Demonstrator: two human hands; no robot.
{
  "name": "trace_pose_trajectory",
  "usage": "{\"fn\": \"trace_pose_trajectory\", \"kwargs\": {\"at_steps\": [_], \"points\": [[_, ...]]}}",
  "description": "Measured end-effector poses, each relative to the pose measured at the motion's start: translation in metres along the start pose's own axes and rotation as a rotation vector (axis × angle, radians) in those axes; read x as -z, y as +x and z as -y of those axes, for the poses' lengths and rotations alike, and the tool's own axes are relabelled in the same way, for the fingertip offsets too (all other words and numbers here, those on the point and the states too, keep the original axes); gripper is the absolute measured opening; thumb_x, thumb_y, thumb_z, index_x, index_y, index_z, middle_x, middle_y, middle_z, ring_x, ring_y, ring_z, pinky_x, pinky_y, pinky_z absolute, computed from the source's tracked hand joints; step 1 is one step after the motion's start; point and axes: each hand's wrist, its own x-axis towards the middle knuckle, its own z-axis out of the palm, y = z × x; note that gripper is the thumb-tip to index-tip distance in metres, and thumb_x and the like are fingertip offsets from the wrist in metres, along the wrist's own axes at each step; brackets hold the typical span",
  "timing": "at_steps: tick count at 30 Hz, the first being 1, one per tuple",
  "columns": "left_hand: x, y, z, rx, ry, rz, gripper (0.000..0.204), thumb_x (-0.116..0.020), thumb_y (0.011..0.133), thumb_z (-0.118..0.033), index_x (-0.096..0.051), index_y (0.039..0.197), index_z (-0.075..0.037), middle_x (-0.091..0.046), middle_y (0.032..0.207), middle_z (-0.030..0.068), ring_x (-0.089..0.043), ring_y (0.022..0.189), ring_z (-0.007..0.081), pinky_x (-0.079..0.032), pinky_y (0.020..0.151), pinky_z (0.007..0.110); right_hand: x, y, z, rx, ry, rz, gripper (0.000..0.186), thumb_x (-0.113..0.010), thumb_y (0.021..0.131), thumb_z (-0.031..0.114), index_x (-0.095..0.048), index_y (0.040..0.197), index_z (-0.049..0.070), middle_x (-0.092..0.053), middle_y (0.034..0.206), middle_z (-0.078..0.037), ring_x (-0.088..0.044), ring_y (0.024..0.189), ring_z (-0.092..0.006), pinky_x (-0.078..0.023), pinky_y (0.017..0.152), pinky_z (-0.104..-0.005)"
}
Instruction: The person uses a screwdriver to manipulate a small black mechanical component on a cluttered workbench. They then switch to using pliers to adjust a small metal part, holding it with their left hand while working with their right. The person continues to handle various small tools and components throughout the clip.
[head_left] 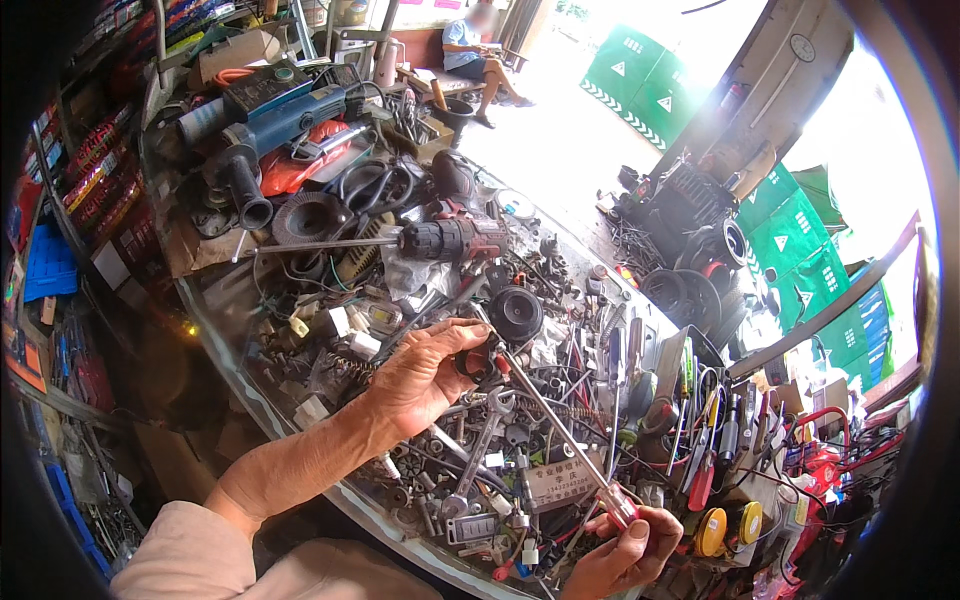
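Several curled left fingers [456, 335] pinch a dark part [479, 361], right fingers [657, 532] a screwdriver [619, 505].

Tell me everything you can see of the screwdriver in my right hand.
The screwdriver has a long, straight, metallic-looking shaft and a reddish, partly clear, plastic-looking handle, gripped by your right hand. It slants over the cluttered worktop, handle toward you, far end near the dark part in your left hand; tip contact is unclear.
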Motion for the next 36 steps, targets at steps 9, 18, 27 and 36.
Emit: {"fn": "trace_pose_trajectory", "kwargs": {"at_steps": [9,18,27,36], "points": [[-0.003,-0.002,0.000,-0.002,0.077,-0.004,0.011,-0.063,0.087,-0.006,-0.066,0.096,-0.001,-0.067,0.091,0.0057,-0.063,0.078,0.0149,-0.054,0.079,0.031,0.001,0.002,-0.009,0.153,0.028,0.013,0.025,-0.063,0.085,0.010,-0.052,0.105,0.000,-0.060,0.081,-0.011,-0.056,0.056,-0.0144,-0.050,0.052,-0.0252],[-0.009,-0.002,0.005,0.083,0.069,0.021,0.011,-0.063,0.088,-0.006,-0.067,0.098,-0.003,-0.069,0.090,0.0062,-0.067,0.081,0.0165,-0.053,0.081,0.032,0.025,0.011,-0.009,-0.113,-0.131,-0.089,0.027,-0.054,0.088,0.021,-0.051,0.100,-0.004,-0.057,0.079,-0.012,-0.052,0.049,-0.0127,-0.042,0.042,-0.0220],[-0.010,-0.009,0.004,0.114,0.135,0.038,0.011,-0.065,0.087,-0.006,-0.068,0.096,-0.003,-0.070,0.088,0.0080,-0.068,0.078,0.0177,-0.054,0.078,0.034,0.024,0.022,-0.017,-0.093,-0.148,-0.214,0.026,-0.064,0.088,0.025,-0.051,0.091,0.003,-0.051,0.059,0.000,-0.040,0.037,-0.0038,-0.027,0.033,-0.0168],[-0.011,-0.010,0.004,0.099,0.155,0.069,0.013,-0.064,0.087,-0.009,-0.065,0.099,-0.003,-0.070,0.094,0.0084,-0.068,0.086,0.0232,-0.052,0.087,0.046,0.037,0.034,-0.018,-0.078,-0.022,-0.038,0.027,-0.060,0.075,0.006,-0.049,0.099,0.000,-0.056,0.088,-0.011,-0.051,0.053,-0.0091,-0.041,0.045,-0.0206]]}}
